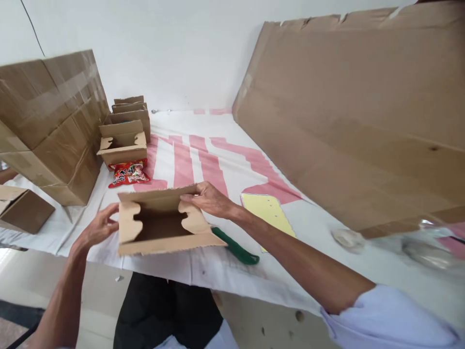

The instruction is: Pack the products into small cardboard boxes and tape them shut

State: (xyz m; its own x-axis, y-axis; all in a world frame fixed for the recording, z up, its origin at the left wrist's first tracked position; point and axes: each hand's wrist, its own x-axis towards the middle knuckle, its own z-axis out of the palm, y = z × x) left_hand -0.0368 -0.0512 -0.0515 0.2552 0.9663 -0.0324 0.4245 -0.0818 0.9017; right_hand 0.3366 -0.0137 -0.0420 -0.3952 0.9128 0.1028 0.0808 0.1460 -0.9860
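Note:
An open cardboard box [165, 245] is in front of me on the table, its top flaps raised and its notched side flaps showing. The inside is dark and I cannot make out anything in it. My right hand [210, 198] pinches the back flap near its right corner. At the box's left side is my left hand [99, 227], fingers curled against the edge, some hidden from view. A dark green, long object [238, 247] lies by the box's right side, partly covered by it. Behind the box rests a red printed snack packet [129, 173].
Open small boxes [122, 154] stand in a row behind the packet. Large taped cartons [65, 131] are stacked at left, near another small box [31, 211]. A yellow sheet [269, 211] lies at right, before a large cardboard panel [356, 116]. Clear plastic [428, 252] sits far right.

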